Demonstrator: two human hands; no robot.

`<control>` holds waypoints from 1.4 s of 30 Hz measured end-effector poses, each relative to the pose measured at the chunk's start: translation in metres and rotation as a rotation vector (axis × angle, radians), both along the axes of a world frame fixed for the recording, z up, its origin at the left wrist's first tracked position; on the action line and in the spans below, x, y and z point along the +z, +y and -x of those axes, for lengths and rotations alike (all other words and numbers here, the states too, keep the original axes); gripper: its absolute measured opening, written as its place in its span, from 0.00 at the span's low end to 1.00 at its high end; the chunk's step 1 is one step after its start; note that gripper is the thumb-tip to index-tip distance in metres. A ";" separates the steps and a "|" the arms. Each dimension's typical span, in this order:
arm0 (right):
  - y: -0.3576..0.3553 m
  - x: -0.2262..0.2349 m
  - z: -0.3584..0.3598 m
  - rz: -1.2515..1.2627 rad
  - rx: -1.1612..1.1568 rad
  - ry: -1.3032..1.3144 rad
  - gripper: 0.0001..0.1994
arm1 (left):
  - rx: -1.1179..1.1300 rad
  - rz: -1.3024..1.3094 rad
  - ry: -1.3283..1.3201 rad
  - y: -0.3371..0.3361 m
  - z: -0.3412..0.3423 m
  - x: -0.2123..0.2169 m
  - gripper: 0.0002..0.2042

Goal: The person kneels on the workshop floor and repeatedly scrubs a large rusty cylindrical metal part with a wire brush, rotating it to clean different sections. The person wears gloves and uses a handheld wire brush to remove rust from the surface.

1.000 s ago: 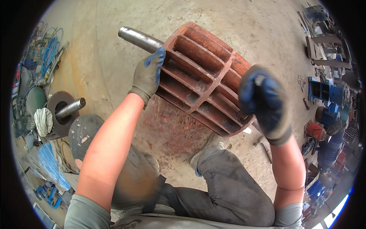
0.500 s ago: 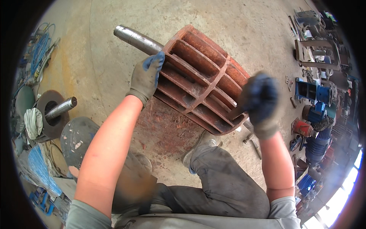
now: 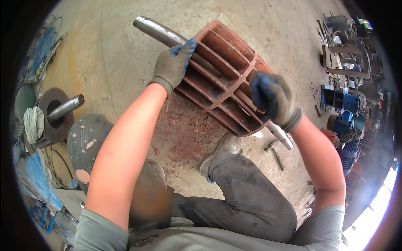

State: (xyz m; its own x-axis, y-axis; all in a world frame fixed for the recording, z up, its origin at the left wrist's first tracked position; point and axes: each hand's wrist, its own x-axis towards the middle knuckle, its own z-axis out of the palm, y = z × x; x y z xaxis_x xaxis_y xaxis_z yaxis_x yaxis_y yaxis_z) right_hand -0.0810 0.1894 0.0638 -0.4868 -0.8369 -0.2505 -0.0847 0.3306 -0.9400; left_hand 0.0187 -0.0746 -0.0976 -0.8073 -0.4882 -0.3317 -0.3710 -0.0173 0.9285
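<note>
Rotor (image 3: 226, 79) (rusty), left hand (image 3: 172, 65), right hand (image 3: 271, 97) gripping

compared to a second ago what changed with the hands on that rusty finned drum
The right hand came down from above the drum's lower end and now rests on the ribs of the rusty finned drum, just above the shaft end sticking out there. The left hand stayed clamped on the upper edge beside the long steel shaft. The drum stayed tilted over the rust-stained floor.

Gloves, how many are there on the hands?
2. One grey and blue glove is on the left hand, gripping the rusty red drum's upper edge. The other glove is on the right hand, at the drum's lower right side.
</note>
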 end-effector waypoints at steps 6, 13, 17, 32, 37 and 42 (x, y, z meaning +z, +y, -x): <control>0.003 0.001 0.008 0.099 0.038 -0.089 0.25 | 0.029 0.052 -0.025 0.005 -0.001 -0.003 0.40; 0.000 0.011 0.017 0.010 0.025 -0.082 0.29 | 0.002 0.077 -0.082 0.003 -0.001 -0.003 0.40; 0.002 -0.002 0.012 0.247 0.044 -0.207 0.29 | -0.005 0.003 -0.082 0.005 0.001 0.003 0.37; -0.030 0.008 -0.003 -0.054 0.164 -0.026 0.23 | -0.047 0.107 -0.131 0.002 0.001 0.004 0.40; -0.023 0.003 0.001 0.146 0.035 -0.151 0.29 | -0.015 0.128 -0.139 0.004 0.002 0.004 0.39; -0.033 0.010 -0.006 -0.112 0.185 0.025 0.28 | 0.015 0.042 -0.088 0.004 0.005 0.000 0.38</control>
